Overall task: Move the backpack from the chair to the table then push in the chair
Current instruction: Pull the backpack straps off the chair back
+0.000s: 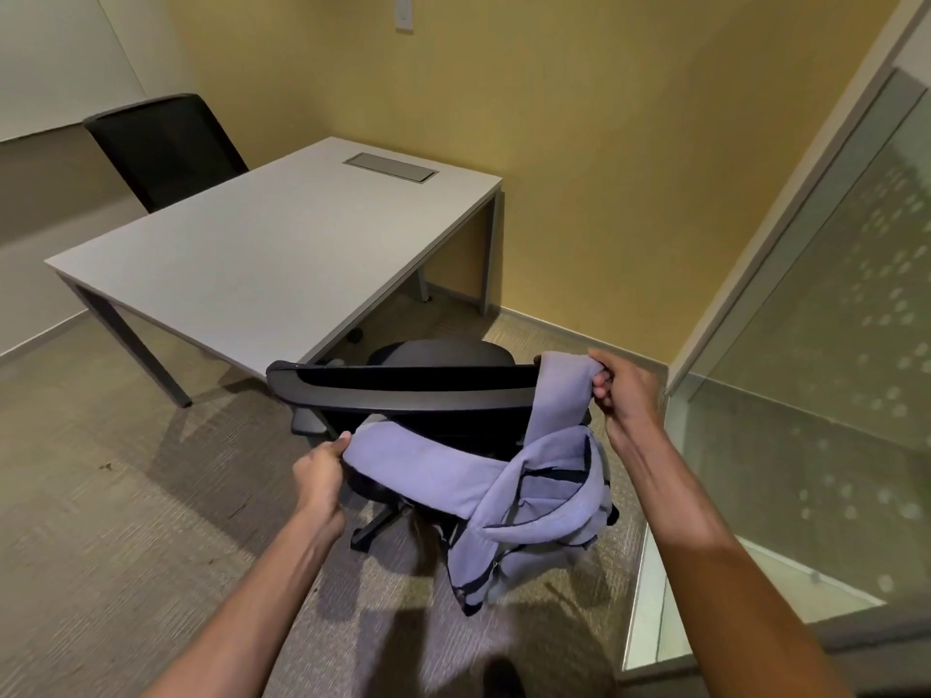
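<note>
Small office rm: desk (262, 254), swivel chair (403, 390), glass partition (831, 294)

Second black chair (166, 148) beyond, glass partition (816, 355) rightward.

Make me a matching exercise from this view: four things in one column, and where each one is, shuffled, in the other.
1. backpack
2. left hand
3. right hand
4. far chair

A. behind the table
B. gripping the strap hooked over the near chair
C. hanging behind the near chair's backrest
D. gripping the strap pulled out leftward

Pairs: 1-C, 2-D, 3-B, 4-A
</note>
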